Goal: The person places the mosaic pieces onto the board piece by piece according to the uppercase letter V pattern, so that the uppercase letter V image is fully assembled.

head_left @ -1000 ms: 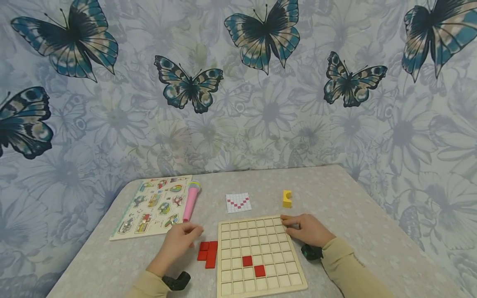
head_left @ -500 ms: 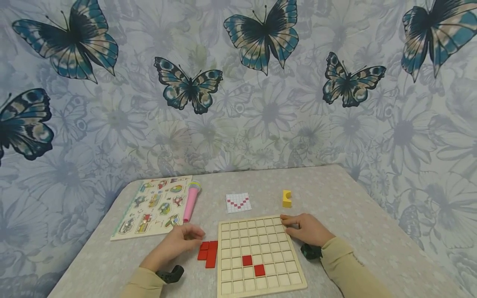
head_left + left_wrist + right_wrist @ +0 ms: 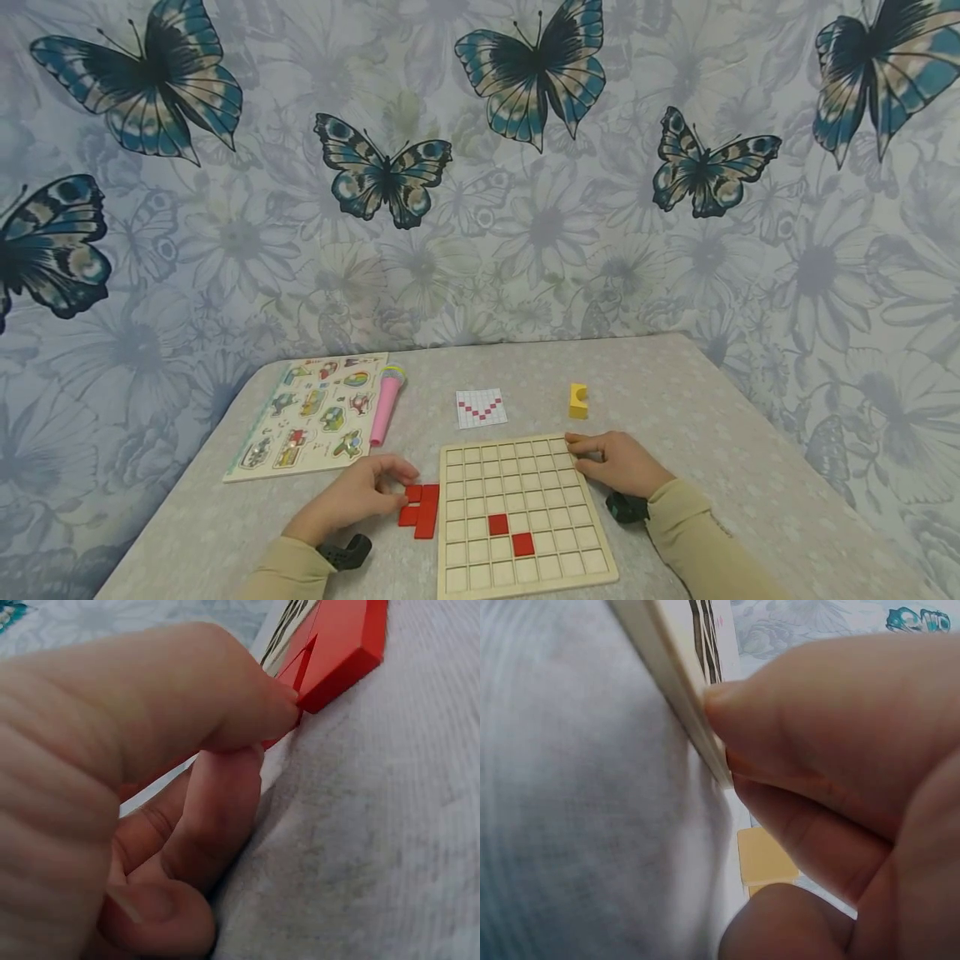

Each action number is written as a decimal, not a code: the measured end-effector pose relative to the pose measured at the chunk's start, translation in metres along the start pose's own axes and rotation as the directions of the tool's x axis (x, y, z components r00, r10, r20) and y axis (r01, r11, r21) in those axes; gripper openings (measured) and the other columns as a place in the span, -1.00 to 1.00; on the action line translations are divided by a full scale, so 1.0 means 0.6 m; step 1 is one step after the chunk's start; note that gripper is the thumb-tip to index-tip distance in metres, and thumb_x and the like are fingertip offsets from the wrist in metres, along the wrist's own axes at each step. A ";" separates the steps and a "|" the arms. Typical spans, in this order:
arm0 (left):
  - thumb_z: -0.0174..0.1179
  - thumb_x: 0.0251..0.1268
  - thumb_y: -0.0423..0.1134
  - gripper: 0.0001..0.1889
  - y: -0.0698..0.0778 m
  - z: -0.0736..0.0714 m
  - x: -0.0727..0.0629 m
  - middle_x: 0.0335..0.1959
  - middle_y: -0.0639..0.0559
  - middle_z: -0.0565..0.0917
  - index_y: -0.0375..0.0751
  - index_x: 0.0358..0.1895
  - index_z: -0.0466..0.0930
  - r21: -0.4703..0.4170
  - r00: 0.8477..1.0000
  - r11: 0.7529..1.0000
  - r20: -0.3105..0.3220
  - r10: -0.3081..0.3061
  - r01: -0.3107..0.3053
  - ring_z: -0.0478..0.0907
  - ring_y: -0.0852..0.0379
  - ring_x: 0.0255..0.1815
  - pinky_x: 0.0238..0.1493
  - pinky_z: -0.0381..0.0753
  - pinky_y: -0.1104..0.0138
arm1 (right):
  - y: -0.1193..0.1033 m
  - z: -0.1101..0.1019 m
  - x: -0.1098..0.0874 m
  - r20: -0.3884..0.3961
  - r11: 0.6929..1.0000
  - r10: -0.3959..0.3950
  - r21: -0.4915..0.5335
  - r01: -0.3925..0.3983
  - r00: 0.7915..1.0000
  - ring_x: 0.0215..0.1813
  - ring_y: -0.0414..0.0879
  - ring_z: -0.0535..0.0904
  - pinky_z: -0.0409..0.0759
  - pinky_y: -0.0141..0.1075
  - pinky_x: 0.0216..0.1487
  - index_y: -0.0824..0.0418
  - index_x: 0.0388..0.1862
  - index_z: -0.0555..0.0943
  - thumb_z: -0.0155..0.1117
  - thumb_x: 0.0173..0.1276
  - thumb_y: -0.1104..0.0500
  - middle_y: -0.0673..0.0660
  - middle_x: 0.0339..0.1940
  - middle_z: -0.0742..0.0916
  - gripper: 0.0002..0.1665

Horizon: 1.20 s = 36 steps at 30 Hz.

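Note:
At the left of the wooden grid board point(image 3: 540, 496) lies a small group of red square tiles point(image 3: 424, 517). My left hand point(image 3: 356, 498) has its thumb and index finger around the upper left tile point(image 3: 413, 493), thumb at its near edge. In the left wrist view the thumb tip meets the red tiles point(image 3: 337, 656), and the fingers curl beneath it. My right hand point(image 3: 622, 462) grips the board's far right corner, the thumb against the side edge point(image 3: 679, 697) in the right wrist view. Two red tiles point(image 3: 498, 524) sit in the board's cells on a diagonal.
Behind the board lies a paper card point(image 3: 481, 408) with a V pattern of red squares. A yellow notched block point(image 3: 577, 402) stands to its right. At the back left are a picture puzzle board point(image 3: 311, 417) and a pink toy microphone point(image 3: 386, 407). A patterned wall rises behind the table.
My left hand has come down and right onto the red tiles, its thumb and index finger parting around one. The right hand stays at the board's corner.

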<state>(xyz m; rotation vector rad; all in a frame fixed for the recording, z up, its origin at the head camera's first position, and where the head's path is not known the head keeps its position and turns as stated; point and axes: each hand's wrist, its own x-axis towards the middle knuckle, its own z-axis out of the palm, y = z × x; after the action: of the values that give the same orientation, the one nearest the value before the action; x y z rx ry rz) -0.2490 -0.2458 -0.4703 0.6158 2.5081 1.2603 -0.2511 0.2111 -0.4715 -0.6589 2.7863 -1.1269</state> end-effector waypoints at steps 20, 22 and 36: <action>0.49 0.19 -0.20 -0.71 -0.002 0.000 0.003 -0.15 0.05 0.69 -0.05 -0.03 0.69 0.075 0.998 0.997 -0.045 0.033 -0.029 0.52 0.19 -0.46 -0.39 0.54 0.35 | -0.006 -0.005 -0.001 0.001 1.000 -0.003 0.015 0.003 1.000 0.41 0.17 0.53 0.58 -0.36 0.08 0.23 0.23 0.70 0.34 0.49 0.08 0.10 0.40 0.63 -0.59; 0.50 0.19 -0.20 -0.71 -0.004 0.002 0.003 -0.15 0.06 0.69 -0.04 -0.04 0.69 0.083 0.998 0.996 -0.046 0.041 -0.037 0.53 0.19 -0.46 -0.39 0.55 0.36 | -0.005 -0.004 -0.002 0.004 1.000 0.000 0.017 0.000 1.000 0.41 0.17 0.53 0.61 -0.31 0.16 0.23 0.23 0.69 0.33 0.49 0.08 0.11 0.40 0.63 -0.58; 0.49 0.19 -0.22 -0.76 -0.003 0.001 0.001 -0.19 0.07 0.72 -0.06 -0.08 0.72 0.097 0.993 0.994 -0.102 0.056 -0.046 0.58 0.22 -0.46 -0.41 0.55 0.38 | -0.002 -0.001 -0.001 0.003 1.000 -0.018 0.013 0.017 1.000 0.41 0.18 0.53 0.48 -0.42 -0.10 0.24 0.23 0.69 0.34 0.49 0.08 0.12 0.39 0.64 -0.58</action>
<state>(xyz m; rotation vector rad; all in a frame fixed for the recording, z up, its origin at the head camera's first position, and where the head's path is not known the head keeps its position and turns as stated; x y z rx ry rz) -0.2498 -0.2461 -0.4723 0.6559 2.6665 1.2271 -0.2502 0.2110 -0.4702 -0.6846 2.7735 -1.1445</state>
